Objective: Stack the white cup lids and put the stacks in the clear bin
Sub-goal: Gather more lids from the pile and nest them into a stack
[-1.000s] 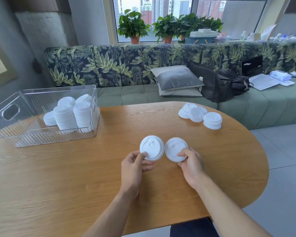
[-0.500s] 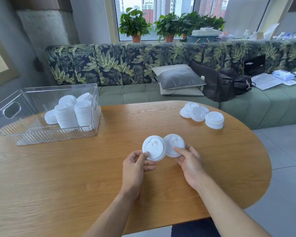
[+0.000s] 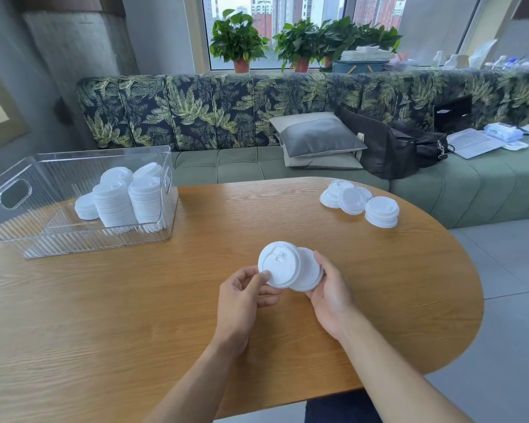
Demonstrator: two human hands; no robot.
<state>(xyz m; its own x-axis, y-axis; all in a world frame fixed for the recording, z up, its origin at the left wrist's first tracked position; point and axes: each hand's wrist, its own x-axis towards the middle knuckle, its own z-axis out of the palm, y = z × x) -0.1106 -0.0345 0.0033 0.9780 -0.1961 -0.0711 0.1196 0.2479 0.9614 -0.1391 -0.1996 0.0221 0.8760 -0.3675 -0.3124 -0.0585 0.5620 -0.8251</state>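
Above the wooden table [image 3: 135, 315], my left hand [image 3: 242, 296] pinches a white cup lid [image 3: 278, 264] by its lower edge. My right hand [image 3: 330, 288] holds a second white lid [image 3: 310, 271], which sits partly behind the first and overlaps it. The clear bin [image 3: 16, 227] stands at the table's left, with several stacks of white lids [image 3: 116, 199] inside. More loose lids [image 3: 348, 198] and a short lid stack [image 3: 381, 212] lie at the table's far right.
A leaf-patterned sofa [image 3: 226, 117] runs behind the table with grey cushions [image 3: 318, 138], a black bag [image 3: 391, 148] and a laptop [image 3: 468, 138]. Potted plants [image 3: 239, 41] line the window sill. Grey floor tiles [image 3: 501, 270] lie to the right.
My hands have brought the two lids together: they were side by side and apart, and now the left lid overlaps the right one.
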